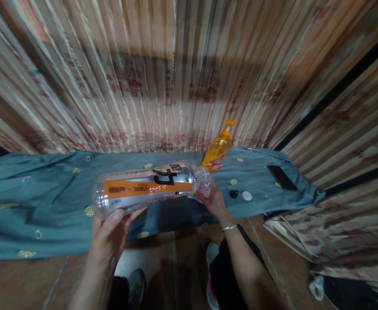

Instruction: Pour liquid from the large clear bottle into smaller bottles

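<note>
Sideways, labelled bottle [150, 186] bridging left hand [109, 230] and right hand [213, 201]

Over a teal cloth [53, 185], the left hand is clamping the bottle's base at 8 o'clock, the right hand gripping its neck end at 3 o'clock; a pump bottle [217, 151] is standing at 2 o'clock, a dark phone [282, 177] lying farther out at 3 o'clock

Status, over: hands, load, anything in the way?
Left hand gripping clear bottle by base end; right hand at other end, grip partly hidden. Bottle held sideways over cloth. Orange pump bottle close beyond right hand.
</note>
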Available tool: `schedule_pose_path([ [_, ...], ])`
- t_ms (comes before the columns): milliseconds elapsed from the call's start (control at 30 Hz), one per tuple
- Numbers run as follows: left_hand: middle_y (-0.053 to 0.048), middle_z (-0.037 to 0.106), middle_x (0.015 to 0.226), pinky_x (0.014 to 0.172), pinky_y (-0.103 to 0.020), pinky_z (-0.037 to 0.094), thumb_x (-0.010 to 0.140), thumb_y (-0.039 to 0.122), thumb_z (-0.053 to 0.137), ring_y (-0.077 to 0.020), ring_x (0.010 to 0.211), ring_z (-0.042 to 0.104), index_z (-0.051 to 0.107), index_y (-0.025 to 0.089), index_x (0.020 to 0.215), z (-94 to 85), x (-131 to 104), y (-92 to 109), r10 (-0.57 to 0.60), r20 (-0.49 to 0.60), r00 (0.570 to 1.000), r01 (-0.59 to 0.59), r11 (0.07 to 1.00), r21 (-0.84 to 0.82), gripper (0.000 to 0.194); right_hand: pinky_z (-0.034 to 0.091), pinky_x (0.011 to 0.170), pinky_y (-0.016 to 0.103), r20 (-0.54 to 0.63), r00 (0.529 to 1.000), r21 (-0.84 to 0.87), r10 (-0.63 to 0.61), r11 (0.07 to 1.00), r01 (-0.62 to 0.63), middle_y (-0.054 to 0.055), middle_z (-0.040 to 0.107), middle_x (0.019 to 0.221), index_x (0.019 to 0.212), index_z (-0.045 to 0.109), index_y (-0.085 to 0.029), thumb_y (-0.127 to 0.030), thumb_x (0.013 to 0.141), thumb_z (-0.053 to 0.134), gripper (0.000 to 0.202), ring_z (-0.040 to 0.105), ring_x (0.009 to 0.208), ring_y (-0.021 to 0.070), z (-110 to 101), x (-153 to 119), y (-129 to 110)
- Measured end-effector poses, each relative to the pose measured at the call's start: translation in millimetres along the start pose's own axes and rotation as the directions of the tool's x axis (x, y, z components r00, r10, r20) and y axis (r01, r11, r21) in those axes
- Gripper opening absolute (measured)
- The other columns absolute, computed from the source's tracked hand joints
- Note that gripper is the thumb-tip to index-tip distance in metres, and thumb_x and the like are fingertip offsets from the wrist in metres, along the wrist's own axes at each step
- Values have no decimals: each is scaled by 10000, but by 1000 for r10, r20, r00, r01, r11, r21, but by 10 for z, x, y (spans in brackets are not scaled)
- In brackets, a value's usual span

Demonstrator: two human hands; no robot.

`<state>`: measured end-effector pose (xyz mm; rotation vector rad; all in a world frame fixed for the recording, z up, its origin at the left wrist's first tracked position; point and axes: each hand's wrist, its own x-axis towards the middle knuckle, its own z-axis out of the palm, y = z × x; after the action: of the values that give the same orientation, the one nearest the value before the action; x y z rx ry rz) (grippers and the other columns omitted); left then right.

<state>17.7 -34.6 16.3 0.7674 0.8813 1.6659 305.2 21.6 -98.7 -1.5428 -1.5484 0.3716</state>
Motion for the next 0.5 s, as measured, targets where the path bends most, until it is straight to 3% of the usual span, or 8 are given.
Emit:
schedule_pose_path([
  [200,-29,796,970,924,-594,607,658,346,909,-337,1040,737,778,297,1113,-31,10,3,-38,8,999,38,999,6,477,597,913,462,-4,999,9,38,999,-38,155,758,1175,1320,548,-155,-323,797,701,571,743,1062,330,12,2,24],
  [500,-46,792,1016,860,-469,648,677,318,900,-287,1008,744,787,247,1035,14,7,7,-8,11,1000,8,1000,-3,382,605,873,435,-6,999,-23,41,999,-42,153,762,1144,1263,577,-160,-328,796,707,514,747,1045,323,-4,17,-12],
])
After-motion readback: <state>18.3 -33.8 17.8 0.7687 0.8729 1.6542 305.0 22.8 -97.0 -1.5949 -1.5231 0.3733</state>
